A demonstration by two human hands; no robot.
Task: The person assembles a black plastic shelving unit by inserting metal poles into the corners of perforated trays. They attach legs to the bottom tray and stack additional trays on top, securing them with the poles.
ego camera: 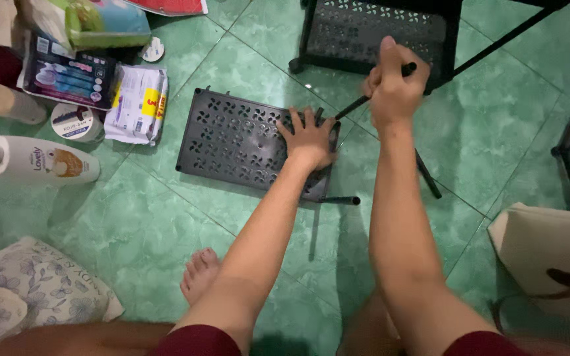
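Left hand point(309, 137) flat, fingers spread, pressing dark perforated shelf panel point(232, 140) on green tile floor point(153, 224). Right hand point(395, 86) fisted round thin black rod point(354, 107), rod slanting down-left toward panel's near corner, just beside left fingers.

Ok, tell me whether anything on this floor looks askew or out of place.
Yes. The white lotion bottle lies on its side on the green tiled floor, not upright. A black rod lies loose beside the dark perforated plastic shelf panel, which the left hand presses flat while the right hand grips another rod.
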